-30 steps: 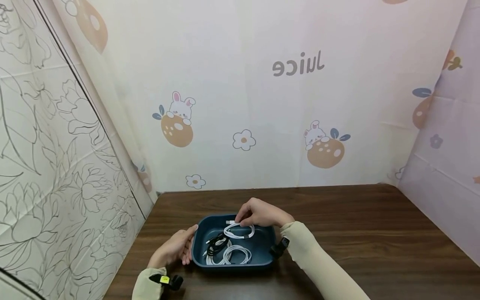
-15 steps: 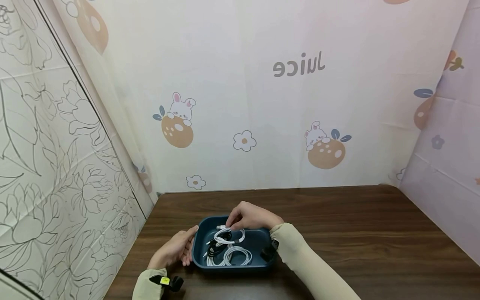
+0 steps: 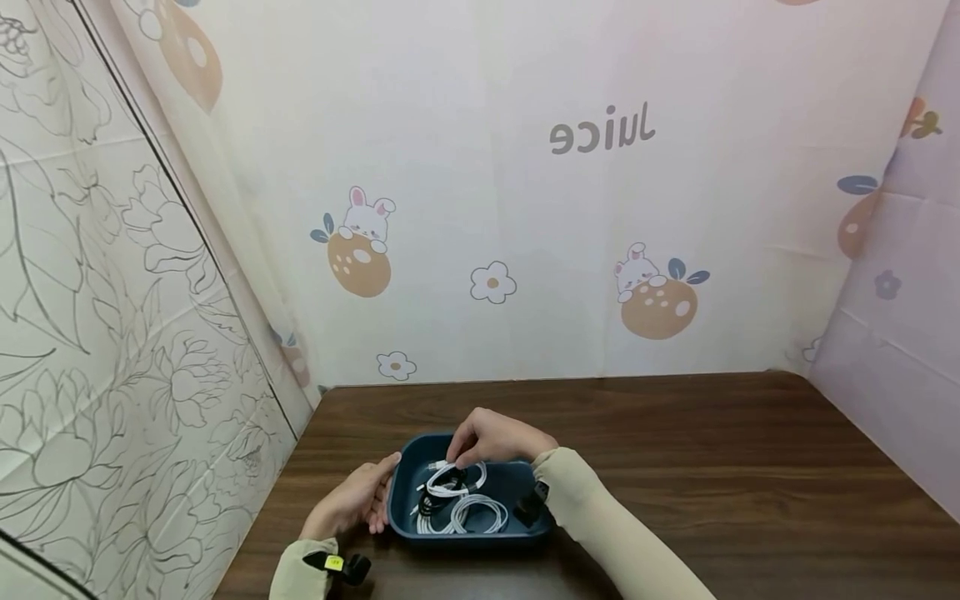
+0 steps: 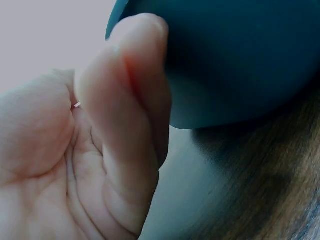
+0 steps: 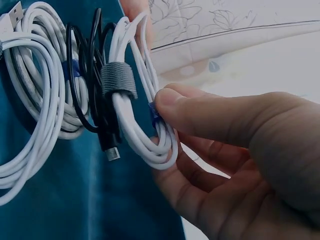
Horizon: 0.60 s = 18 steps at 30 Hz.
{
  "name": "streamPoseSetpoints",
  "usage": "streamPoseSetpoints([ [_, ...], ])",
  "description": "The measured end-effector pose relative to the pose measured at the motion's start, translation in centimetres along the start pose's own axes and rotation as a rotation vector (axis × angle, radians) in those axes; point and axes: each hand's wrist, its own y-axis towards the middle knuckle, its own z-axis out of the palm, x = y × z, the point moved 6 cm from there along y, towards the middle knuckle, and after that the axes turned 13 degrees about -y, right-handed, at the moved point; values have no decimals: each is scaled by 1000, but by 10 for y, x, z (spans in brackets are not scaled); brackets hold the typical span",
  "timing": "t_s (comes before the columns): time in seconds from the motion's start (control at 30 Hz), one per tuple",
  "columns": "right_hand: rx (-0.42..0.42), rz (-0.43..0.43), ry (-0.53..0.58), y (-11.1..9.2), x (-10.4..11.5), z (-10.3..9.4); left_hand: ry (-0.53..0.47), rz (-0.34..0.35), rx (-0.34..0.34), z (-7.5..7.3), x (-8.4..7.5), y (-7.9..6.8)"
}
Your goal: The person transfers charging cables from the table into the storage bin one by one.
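A dark blue tray (image 3: 480, 540) stands on the table. In the head view my left hand (image 3: 348, 502) rests against its left side, thumb at the rim and fingers along the outer wall. Above the tray's left half, my right hand (image 3: 497, 436) pinches a coiled white cable (image 5: 131, 125) between thumb and fingers. A grey strap (image 5: 119, 80) binds that coil, and a blue tie shows near my thumb. Just behind it in the right wrist view lies a bundled black cable (image 5: 92, 85). More coiled white cables (image 5: 56, 90) sit beside the black one.
The brown wooden table (image 3: 675, 475) extends to the right and behind the tray. A patterned curtain (image 3: 495, 167) hangs along its back edge, with further sheets at the left and right sides.
My right hand has moved left and slightly toward me with the white cable, bringing it over the black cable. My left hand has stayed at the tray's left side.
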Motion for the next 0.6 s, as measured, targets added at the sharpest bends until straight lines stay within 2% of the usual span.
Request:
streamPoseSetpoints([
  [0.37,73,-34,19,11,2,15,1,9,-21,-1,0,-1],
  [0.6,77,-24,35,9,2,19,5,8,-24,-2,1,0],
])
